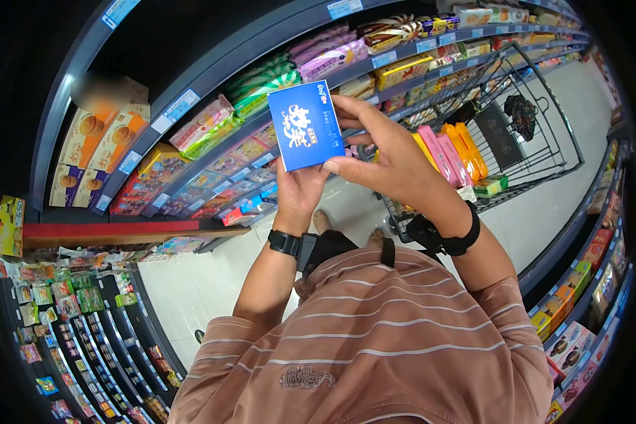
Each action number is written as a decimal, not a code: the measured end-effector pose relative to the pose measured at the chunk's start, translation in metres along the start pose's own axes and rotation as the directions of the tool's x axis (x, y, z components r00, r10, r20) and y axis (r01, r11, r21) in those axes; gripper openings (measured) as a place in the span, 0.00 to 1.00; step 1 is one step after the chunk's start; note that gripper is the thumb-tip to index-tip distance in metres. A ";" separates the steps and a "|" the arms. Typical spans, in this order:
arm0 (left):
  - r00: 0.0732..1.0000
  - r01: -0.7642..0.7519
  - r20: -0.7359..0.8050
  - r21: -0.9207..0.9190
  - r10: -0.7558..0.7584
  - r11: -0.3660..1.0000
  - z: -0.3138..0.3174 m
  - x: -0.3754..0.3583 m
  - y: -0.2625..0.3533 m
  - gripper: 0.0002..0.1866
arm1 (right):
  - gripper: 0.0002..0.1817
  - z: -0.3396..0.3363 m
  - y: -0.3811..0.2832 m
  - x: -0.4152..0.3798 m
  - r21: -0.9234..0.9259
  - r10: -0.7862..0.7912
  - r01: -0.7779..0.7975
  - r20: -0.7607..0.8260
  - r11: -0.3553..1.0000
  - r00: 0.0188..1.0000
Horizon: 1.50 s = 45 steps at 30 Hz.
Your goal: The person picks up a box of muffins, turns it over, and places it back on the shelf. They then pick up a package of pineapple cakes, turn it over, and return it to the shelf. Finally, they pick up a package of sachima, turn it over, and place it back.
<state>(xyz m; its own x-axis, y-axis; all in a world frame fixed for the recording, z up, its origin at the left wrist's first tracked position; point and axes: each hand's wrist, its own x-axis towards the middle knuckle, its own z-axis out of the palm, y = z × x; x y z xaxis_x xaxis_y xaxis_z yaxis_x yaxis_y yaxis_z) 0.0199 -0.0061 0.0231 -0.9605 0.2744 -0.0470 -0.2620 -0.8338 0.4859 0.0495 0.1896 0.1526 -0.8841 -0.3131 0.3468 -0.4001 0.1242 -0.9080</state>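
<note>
A blue box with white and yellow lettering is held up in front of me, between both hands. From below, my left hand supports its lower end; most of those fingers are hidden behind the box. My right hand grips the right edge, thumb at the lower corner and fingers along the side. Beyond the box, green packs and pink-purple packs lie on the shelf. A dark band circles each wrist.
A wire shopping cart stands at my right, holding pink packs, orange packs and a dark bundle. Stocked shelves line both sides of the aisle. Orange-and-white boxes sit at the left. Pale floor tiles run beneath.
</note>
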 end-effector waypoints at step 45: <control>0.933 -0.223 -0.089 0.616 0.349 0.755 0.036 -0.011 0.056 0.24 | 0.36 -0.042 0.061 0.001 0.527 0.350 -0.261 -0.075 0.809 0.934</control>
<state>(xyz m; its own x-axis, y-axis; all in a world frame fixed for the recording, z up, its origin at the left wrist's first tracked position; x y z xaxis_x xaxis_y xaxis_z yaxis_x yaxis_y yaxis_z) 0.0189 -0.0383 0.0816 -0.9959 -0.0775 0.0475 0.0745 -0.3959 0.9153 0.0140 0.2359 0.1075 -0.9837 -0.1783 0.0238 0.0339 -0.3137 -0.9489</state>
